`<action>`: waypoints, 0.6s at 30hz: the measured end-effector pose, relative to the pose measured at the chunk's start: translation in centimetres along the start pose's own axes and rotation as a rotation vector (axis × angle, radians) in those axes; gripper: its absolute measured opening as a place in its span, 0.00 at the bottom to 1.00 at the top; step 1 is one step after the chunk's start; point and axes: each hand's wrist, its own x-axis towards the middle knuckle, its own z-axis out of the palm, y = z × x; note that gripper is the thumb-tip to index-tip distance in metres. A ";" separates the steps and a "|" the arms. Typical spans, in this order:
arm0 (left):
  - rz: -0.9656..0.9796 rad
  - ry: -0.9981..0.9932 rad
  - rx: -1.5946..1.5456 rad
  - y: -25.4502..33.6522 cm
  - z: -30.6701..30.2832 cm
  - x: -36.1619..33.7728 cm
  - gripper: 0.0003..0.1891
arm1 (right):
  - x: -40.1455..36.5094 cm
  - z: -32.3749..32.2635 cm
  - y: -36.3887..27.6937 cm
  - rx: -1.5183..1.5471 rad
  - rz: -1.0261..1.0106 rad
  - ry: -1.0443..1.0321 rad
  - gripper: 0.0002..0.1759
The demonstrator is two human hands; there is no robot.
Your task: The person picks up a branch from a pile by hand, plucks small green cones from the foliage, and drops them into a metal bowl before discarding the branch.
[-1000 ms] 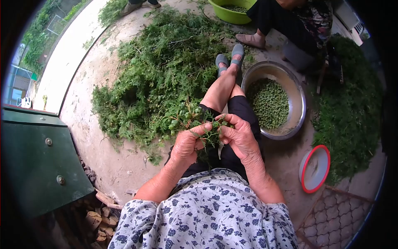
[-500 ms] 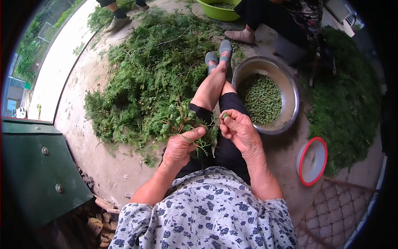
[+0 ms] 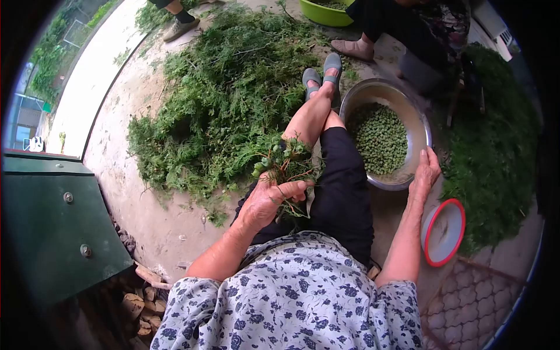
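Outdoors on the concrete floor, the seated person's left hand [image 3: 271, 201] is closed around a leafy sprig [image 3: 284, 160] with small green cones, holding it upright over the lap. The right hand [image 3: 426, 170] is stretched out to the side, open, with the fingers together and flat at the near rim of a steel bowl [image 3: 373, 93]. I cannot tell whether it touches the metal. Green cones [image 3: 378, 139] fill the bowl just beyond those fingers. A red-rimmed lid [image 3: 443, 232] lies just beside the right wrist on its outer side. Beyond the left hand spreads a big heap of cuttings [image 3: 227, 87], and a second heap [image 3: 496, 146] lies past the right hand. Another person's shoe [image 3: 353, 49] and a green basin [image 3: 321, 13] sit well beyond the bowl.
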 end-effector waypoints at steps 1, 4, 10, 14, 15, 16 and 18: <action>0.018 -0.039 -0.020 -0.3 0.0 0.2 0.09 | -0.7 0.1 -1.0 0.094 0.014 -0.023 0.16; 0.006 -0.007 0.000 -0.2 0.7 0.1 0.12 | -5.0 2.0 -6.2 0.427 0.092 -0.309 0.08; -0.022 -0.117 0.029 0.0 0.4 0.1 0.19 | -13.9 5.3 -12.9 0.265 -0.372 -0.678 0.05; -0.005 -0.144 0.113 0.1 -0.1 0.0 0.19 | -14.9 6.7 -13.1 0.180 -0.392 -0.591 0.10; -0.002 -0.149 0.129 0.2 -0.1 -0.1 0.18 | -14.7 6.9 -13.0 0.179 -0.394 -0.590 0.10; 0.002 -0.156 0.144 0.2 0.0 -0.1 0.18 | -14.6 7.3 -12.7 0.142 -0.459 -0.620 0.12; 0.002 -0.155 0.146 0.1 0.4 -0.2 0.18 | -14.5 7.6 -12.3 0.116 -0.509 -0.672 0.14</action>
